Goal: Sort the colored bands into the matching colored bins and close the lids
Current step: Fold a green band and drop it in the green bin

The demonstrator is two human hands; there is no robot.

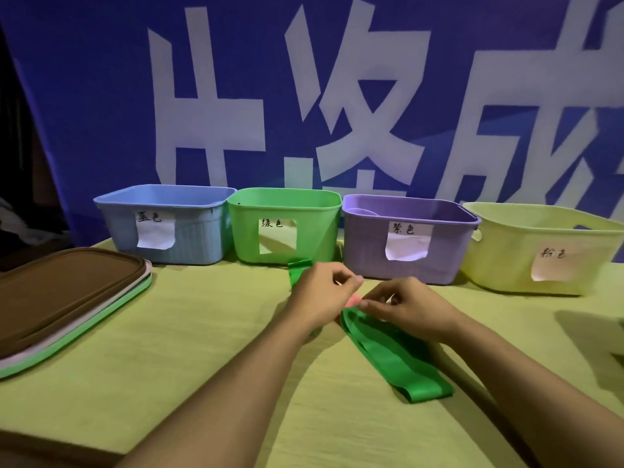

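We saw the counter [169, 383] under its yellow-green cloth, with four open bins along its far edge: the blue bin [162, 228], the green bin [283, 224], the purple bin [405, 238] and the pale yellow bin [540, 248], each labelled. No lid was on any of them; the stacked lids [67, 298] lay at the counter's left edge, so we judged the closing wholly undone. Only the purple bin showed anything inside, something pale that we could not identify. Near the counter's middle lay the long green band [398, 359], unsorted, with another green band [299, 270] just before the green bin and a pink band [353, 300] barely visible between the hands. The right hand [405, 305] pinched the long band's near end. The left hand [320, 295] had curled fingers, but we could not tell what its grip held.
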